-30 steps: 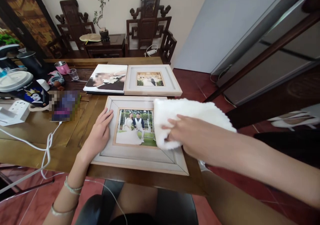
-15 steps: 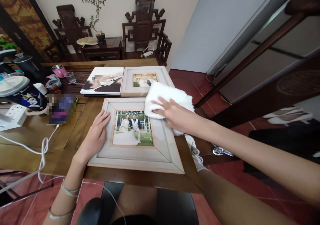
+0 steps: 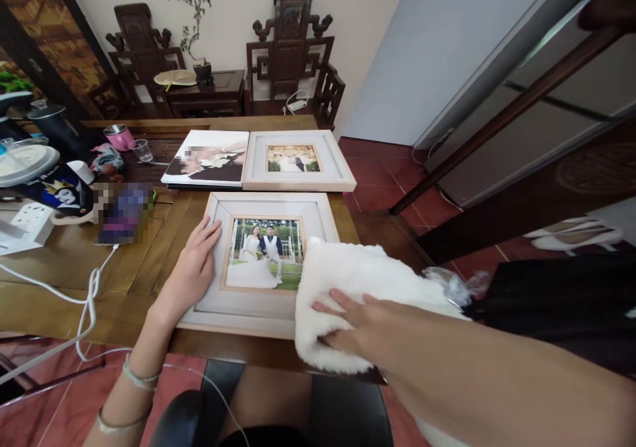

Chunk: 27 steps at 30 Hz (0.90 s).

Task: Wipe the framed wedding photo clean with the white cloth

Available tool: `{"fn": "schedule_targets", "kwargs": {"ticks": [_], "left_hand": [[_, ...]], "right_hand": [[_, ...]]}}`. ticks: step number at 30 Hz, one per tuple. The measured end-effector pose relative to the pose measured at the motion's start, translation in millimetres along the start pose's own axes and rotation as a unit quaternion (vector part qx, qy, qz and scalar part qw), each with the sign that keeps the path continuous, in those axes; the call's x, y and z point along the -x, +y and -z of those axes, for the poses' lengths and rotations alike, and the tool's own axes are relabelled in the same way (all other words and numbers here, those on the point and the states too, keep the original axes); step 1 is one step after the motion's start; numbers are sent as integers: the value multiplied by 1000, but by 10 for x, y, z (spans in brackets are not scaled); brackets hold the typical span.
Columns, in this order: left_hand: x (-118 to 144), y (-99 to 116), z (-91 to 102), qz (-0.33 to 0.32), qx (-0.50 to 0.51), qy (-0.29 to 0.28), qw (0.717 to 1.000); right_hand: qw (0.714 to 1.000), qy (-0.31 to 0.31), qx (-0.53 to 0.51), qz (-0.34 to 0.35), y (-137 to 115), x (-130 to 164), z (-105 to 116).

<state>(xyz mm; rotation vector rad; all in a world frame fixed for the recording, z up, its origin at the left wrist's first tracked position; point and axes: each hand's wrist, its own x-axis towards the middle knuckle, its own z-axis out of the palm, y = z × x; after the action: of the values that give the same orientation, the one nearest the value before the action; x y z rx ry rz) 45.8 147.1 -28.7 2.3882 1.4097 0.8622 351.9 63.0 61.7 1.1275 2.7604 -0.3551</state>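
1. My left hand [image 3: 193, 276] lies flat, fingers spread, on the left border of the near picture frame [image 3: 248, 304], gripping nothing.
2. My right hand [image 3: 355, 324] presses open-palmed on a fluffy white cloth [image 3: 358, 278], fingers stretched over it, not curled around it.
3. The cloth covers the frame's near right corner and hangs past the edge of the wooden table [image 3: 64, 281].
4. The frame lies flat at the table's near edge, its wedding photo [image 3: 261, 251] facing up.
5. Beyond it lie a second frame [image 3: 298, 161] and, touching its left side, an unframed print [image 3: 209, 157].
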Motion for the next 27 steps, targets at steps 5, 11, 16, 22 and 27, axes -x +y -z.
{"fn": "schedule_targets", "kwargs": {"ticks": [5, 11, 16, 22, 27], "left_hand": [[0, 0, 20, -4, -11, -13, 1000], [10, -20, 38, -17, -6, -8, 1000], [13, -36, 47, -26, -14, -8, 1000], [14, -42, 58, 0, -33, -26, 999], [14, -59, 51, -3, -13, -19, 1000]], "right_hand": [[995, -35, 75, -64, 218, -525, 184], [989, 53, 119, -72, 452, -1172, 236], [989, 82, 125, 15, 362, -1686, 272], [983, 97, 131, 88, 265, -2175, 369], [983, 78, 139, 95, 330, -2108, 378]]}}
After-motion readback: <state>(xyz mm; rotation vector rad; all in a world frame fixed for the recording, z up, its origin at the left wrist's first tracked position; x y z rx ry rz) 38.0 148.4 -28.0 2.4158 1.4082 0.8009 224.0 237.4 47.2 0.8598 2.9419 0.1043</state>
